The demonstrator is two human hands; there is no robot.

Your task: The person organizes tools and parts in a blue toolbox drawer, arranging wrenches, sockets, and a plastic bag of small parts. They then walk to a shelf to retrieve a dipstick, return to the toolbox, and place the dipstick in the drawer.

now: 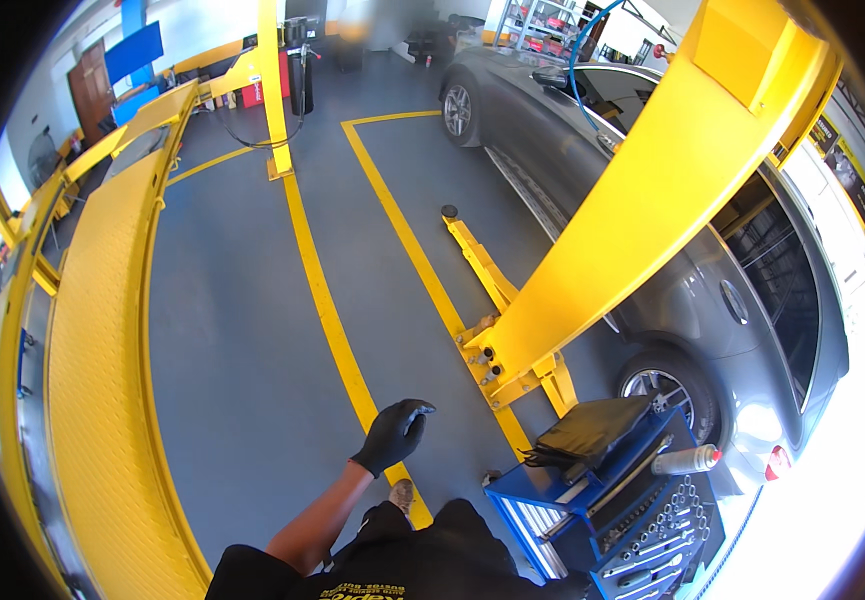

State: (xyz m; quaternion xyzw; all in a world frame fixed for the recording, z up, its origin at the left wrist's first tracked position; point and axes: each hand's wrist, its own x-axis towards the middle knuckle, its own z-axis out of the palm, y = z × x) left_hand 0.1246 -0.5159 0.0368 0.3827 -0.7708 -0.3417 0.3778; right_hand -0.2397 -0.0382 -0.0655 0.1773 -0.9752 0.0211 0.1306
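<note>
My left hand (392, 437), in a black glove, hangs in front of my body above the grey floor and a yellow floor line. Its fingers bend loosely to the right with the thumb apart from them, and I see nothing held in it. My right hand is out of the picture. Close by on the right stands a blue tool cart (524, 528). A black case or folded cover (592, 432) lies on its top, beside a spray can (685, 460) with a red tip. Rows of sockets (667, 515) and several wrenches (652, 558) lie in its dark tray.
A yellow lift post (642, 210) rises at the right, its low arm (480, 262) reaching out over the floor. Behind it is parked a dark grey car (542, 120). Along the left runs a yellow ramp (102, 330); another yellow post (274, 90) stands ahead.
</note>
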